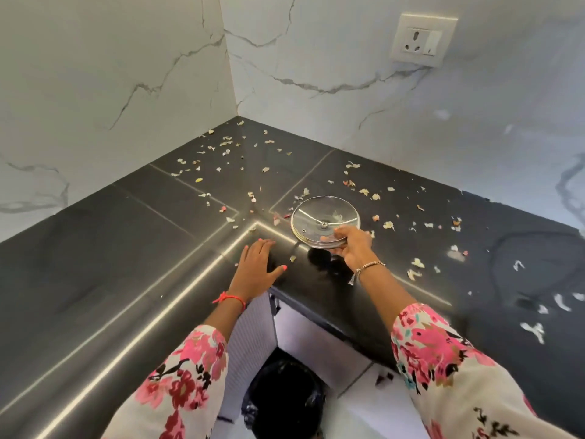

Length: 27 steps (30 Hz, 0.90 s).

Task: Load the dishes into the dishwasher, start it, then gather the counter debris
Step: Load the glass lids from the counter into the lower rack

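Just right of frame centre: round clear glass lid with metal rim (319,217), gripped at its 5 o'clock edge by the right hand (351,245), fingers curled round the rim. Round, so no long axis; tilted, with the flat face and centre screw turned up toward the camera and the far edge toward 11 o'clock. Cannot tell whether that far edge touches the dark glossy stone counter (126,232).

Left hand (256,264) at 8 o'clock of the lid: open, fingers straight and close together, palm down at the counter's inner corner edge, holding nothing.

Small pale dry peel scraps (228,147) strewn over the counter from 9 o'clock round through 12 to 4 o'clock of the lid, thickest toward the wall corner at 11.

White grey-veined marble wall (316,42) behind, with white socket plate (423,39) at 1 o'clock. Black-lined bin (285,397) on the floor at 6 o'clock, between pink floral sleeves (190,375).
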{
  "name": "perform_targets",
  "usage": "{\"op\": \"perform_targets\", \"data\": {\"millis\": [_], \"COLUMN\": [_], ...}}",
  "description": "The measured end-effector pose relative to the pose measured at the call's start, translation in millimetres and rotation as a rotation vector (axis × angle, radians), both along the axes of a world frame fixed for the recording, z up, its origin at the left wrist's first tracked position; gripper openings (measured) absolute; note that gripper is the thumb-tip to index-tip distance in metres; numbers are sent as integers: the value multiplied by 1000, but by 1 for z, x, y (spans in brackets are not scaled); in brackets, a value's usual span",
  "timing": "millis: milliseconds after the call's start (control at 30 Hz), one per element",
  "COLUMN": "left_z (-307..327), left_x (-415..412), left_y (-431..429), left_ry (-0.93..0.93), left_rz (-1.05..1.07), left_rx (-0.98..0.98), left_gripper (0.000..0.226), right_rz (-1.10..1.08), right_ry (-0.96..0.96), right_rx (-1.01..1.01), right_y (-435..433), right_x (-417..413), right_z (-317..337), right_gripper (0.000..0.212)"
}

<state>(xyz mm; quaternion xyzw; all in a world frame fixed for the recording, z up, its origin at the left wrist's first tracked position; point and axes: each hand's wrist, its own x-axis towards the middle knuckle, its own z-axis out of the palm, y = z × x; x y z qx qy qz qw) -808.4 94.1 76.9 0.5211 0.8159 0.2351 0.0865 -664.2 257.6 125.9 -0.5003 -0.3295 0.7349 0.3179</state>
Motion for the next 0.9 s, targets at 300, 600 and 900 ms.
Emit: {"op": "perform_targets", "data": {"millis": [300, 600, 900], "left_z": [-50, -101, -130], "left_x": [118, 262, 387], "left_y": [-166, -355, -458], "left_ry": [-42, -137, 4], "left_rz": [-86, -234, -452], "left_rx": [-32, -244, -464], "left_gripper": [67, 69, 100], "right_rz": [10, 3, -86], "right_ry": [48, -96, -252], "right_rx": [50, -128, -319], "right_y": [-173, -399, -547], "right_x": [147, 321, 471], "right_z": [-36, -109, -180], "right_gripper": [23, 29, 38]}}
